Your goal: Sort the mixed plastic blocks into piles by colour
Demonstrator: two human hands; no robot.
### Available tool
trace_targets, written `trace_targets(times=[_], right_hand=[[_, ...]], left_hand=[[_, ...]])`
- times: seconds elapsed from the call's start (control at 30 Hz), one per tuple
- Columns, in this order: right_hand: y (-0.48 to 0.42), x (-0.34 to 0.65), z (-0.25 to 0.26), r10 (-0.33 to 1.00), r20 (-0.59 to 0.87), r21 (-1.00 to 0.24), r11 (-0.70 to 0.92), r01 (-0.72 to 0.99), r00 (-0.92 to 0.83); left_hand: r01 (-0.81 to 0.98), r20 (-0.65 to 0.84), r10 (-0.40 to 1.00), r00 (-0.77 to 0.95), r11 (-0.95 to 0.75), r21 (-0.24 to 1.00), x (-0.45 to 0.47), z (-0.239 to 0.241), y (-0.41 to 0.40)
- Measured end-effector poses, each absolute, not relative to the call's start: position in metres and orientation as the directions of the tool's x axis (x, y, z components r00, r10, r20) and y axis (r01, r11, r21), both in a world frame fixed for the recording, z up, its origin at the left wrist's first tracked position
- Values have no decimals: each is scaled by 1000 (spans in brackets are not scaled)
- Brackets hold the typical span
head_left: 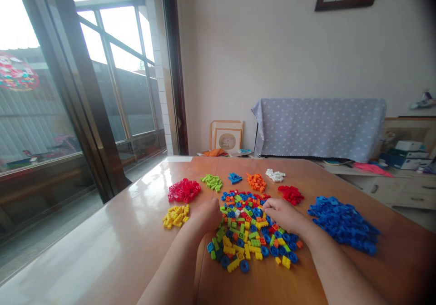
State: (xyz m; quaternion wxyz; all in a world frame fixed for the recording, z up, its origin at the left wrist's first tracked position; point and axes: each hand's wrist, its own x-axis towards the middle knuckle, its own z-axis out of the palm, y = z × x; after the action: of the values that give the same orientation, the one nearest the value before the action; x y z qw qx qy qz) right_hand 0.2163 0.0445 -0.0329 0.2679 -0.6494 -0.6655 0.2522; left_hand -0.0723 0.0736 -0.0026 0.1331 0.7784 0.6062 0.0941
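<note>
- Wooden and glossy, the desk (pixel 119 232) stands beside a tall window (pixel 112 69), with a pale wall behind it.
- The mixed pile (pixel 250 232) of small plastic bricks lies mid-desk: blue, green, yellow, orange and red pieces tangled together, with many round blue ones along its near edge.
- The left hand (pixel 206 215) rests at the pile's left edge, back up and fingers curled under. Whether it pinches a brick cannot be told.
- The right hand (pixel 282 215) lies on the pile's far right part with its fingers bent down among the bricks, so its grip is hidden too.
- Sorted heaps ring the mixed pile:
  - a yellow heap (pixel 176 215) to its left;
  - a crimson heap (pixel 184 190) to its far left;
  - green (pixel 211 182), small blue (pixel 235 178), orange (pixel 256 182) and white (pixel 275 175) heaps beyond it;
  - a red heap (pixel 291 194) just past the right hand;
  - a large blue heap (pixel 342 223) well to its right.
- Far beyond the pile, a dotted cloth (pixel 320 125) drapes furniture at the wall, and framed pictures (pixel 226 137) lean beside it.
- Both forearms cross the near desk and hide the pile's flanks.
</note>
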Motion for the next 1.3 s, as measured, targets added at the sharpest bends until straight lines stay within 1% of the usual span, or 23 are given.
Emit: trace_targets(times=[0.13,0.27,0.43,0.67,0.77,0.93,1.07,1.2,1.3], right_hand=[[42,220,-31,1000,12,-675,7,738,2],[38,221,-26,997,-33,-656,30,754,-69],[31,215,-19,985,-82,-659,60,750,-151],[36,217,-33,972,-122,-686,64,725,-201],[38,216,-35,972,-109,-683,79,726,-208],[38,214,-33,975,-47,-700,124,703,-218],[36,212,-26,986,-14,-720,106,686,-167],[32,205,-18,989,-51,-749,56,660,-141],[28,196,-12,989,-76,-792,17,610,-127]], left_hand=[[921,18,968,248,-242,306,-73,0,73],[916,52,963,265,-268,299,-71,-2,73],[914,56,961,270,-274,301,-69,-2,72],[912,102,966,239,-259,317,-69,-7,76],[912,110,966,234,-258,318,-65,-7,76],[898,135,958,253,-284,336,-56,-3,69],[871,156,942,296,-333,361,-51,1,63],[824,210,908,363,-418,382,-46,3,59],[744,265,862,432,-506,435,-42,2,56]])
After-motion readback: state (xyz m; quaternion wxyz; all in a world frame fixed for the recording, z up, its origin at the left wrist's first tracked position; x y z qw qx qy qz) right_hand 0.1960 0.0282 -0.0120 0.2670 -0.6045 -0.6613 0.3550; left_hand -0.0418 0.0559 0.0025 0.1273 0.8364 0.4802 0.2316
